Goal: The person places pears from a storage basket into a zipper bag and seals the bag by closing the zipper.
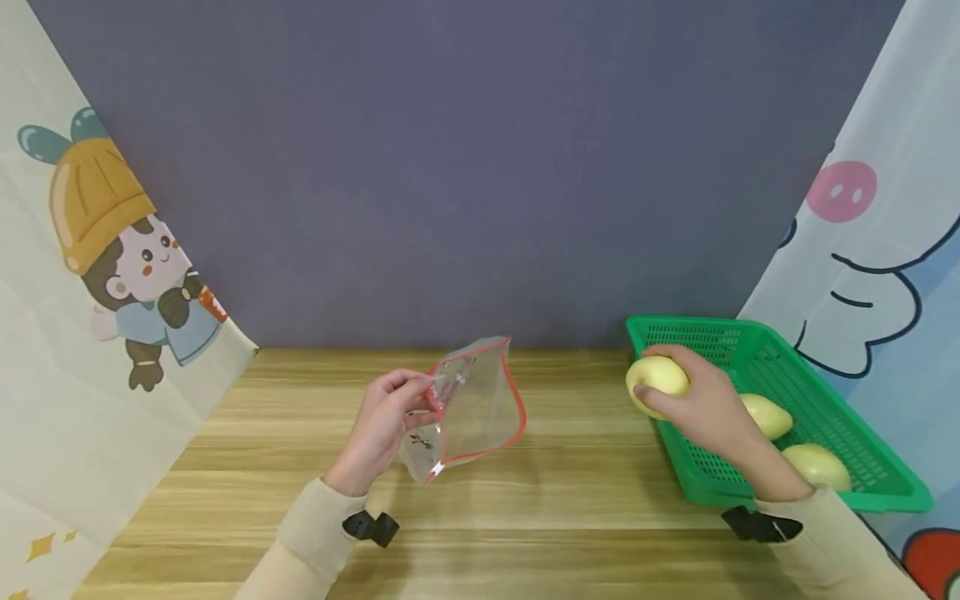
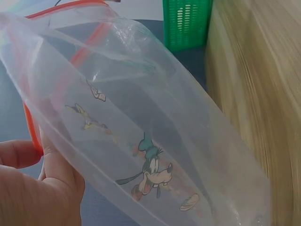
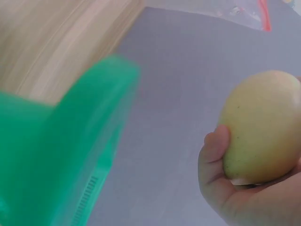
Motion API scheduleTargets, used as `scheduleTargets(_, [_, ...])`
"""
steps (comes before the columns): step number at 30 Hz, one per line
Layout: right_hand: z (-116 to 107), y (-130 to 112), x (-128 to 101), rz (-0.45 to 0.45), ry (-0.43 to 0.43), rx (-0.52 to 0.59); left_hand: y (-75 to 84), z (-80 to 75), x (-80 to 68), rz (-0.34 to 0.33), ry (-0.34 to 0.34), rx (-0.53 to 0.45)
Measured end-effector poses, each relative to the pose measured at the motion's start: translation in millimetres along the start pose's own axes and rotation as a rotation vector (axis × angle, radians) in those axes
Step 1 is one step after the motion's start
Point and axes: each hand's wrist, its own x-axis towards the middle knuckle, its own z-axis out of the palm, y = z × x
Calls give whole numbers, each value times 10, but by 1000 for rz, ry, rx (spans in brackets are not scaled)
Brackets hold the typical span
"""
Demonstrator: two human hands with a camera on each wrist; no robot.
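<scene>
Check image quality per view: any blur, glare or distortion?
Head: sharp, even light, wide-angle bowing at the edges. Left wrist: clear bag sharp with slight sheen, table smeared. Right wrist: green basket badly blurred, yellow fruit soft but readable.

Three yellow fruits, one green basket, one clear bag.

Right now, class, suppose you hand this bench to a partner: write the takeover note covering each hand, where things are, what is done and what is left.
Left hand: holds the clear zip bag up above the wooden table, its red-edged mouth open.
Right hand: grips one yellow fruit over the near-left rim of the green basket.
Two more fruits lie in the basket.
Done: one fruit lifted out.
Left: the bag looks empty, so likely all three fruits have yet to go in.
</scene>
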Motion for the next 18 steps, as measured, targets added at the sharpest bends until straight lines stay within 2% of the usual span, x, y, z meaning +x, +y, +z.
scheduleTargets(5, [61, -76, 12, -33, 18, 5, 4, 8, 3, -2, -7, 0])
scheduleTargets(18, [184, -199, 18, -64, -10, 47, -15, 4, 1, 10, 4, 19])
